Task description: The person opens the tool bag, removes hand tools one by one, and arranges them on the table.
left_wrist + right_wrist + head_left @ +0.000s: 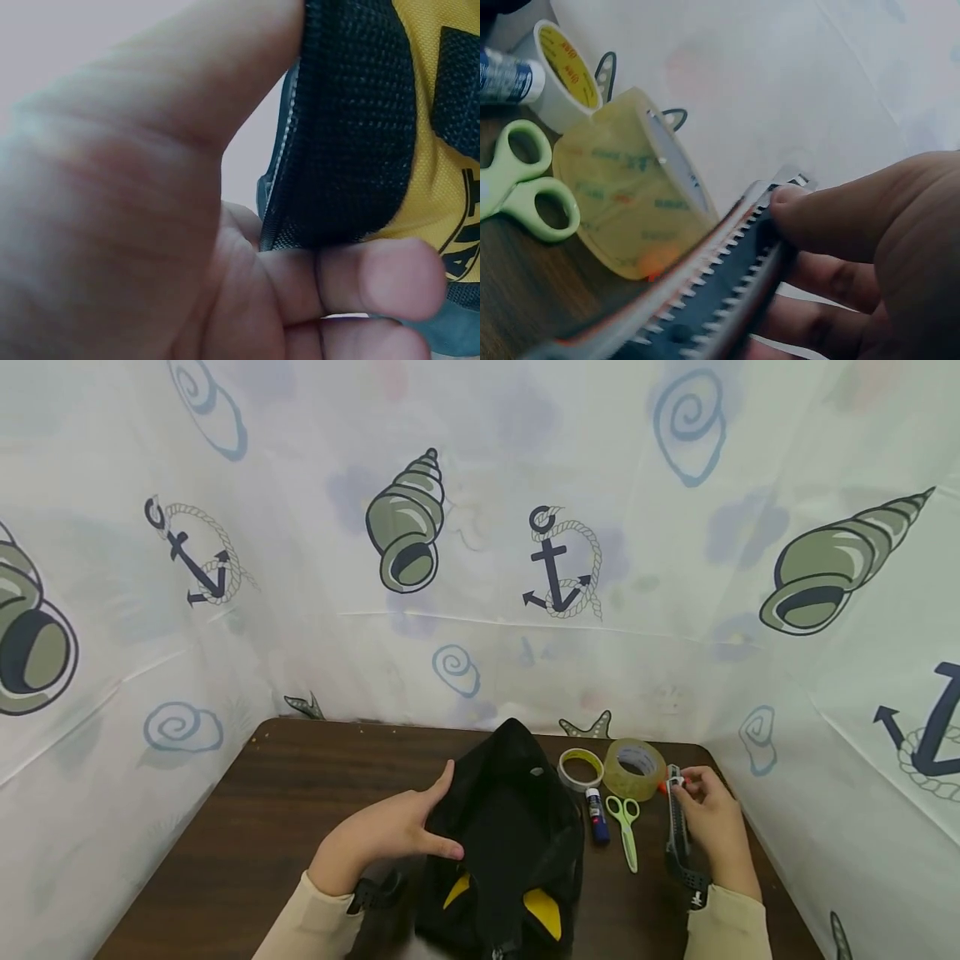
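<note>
A black fabric bag (517,810) with yellow patches stands at the table's front middle, its pointed flap raised. My left hand (386,839) holds the bag's left side, thumb over the near face. The left wrist view shows fingers against the bag's black webbing (356,120) and yellow cloth (435,195) with partly visible black lettering. On the right, my right hand (708,814) pinches a grey box cutter (677,818) between thumb and fingers. In the right wrist view, the thumb presses near one end of the box cutter (720,277), whose notched slider track faces the camera.
Between the bag and the right hand lie a white tape roll (581,770), a wide clear tape roll (634,770), a glue stick (597,817) and light green scissors (626,831). A patterned white curtain (480,568) surrounds the brown table (300,777).
</note>
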Demonstrator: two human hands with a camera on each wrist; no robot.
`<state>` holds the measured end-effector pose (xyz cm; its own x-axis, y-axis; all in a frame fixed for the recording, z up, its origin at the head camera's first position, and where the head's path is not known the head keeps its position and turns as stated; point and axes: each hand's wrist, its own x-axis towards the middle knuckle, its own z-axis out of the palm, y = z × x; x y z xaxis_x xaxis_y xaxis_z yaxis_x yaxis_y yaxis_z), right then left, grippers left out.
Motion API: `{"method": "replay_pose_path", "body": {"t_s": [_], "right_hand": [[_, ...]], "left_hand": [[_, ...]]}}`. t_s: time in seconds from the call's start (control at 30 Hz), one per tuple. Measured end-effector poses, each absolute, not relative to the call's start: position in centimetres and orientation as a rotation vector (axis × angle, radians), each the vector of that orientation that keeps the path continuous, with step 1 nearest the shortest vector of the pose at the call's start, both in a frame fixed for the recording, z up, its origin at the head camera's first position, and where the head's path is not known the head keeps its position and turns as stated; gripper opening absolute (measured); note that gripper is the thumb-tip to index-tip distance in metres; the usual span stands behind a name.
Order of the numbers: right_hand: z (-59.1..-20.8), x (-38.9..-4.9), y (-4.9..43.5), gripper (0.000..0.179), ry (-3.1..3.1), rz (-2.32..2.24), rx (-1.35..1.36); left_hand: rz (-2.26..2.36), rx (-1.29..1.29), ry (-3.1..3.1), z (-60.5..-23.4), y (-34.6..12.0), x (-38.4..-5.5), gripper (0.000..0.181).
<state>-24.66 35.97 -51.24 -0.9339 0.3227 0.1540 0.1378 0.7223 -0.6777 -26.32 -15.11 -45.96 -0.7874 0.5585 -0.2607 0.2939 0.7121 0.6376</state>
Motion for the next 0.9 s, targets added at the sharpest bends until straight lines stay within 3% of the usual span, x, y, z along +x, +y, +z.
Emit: {"method": "replay_pose_path", "body": {"t_s": [0.53,0.9], "right_hand": [[-53.4,-27.1,37.3,0.048,-2.887,1.159,-0.3],[-55.2,-26.7,38.3,0.041,-2.962,1.116,-0.334]], "left_hand": [[0.816,0.647,2.489,-45.9,-14.5,-27.1,0.133],[0.813,0.658,2.487,-45.9,-14.5,-27.2,0.131]]}}
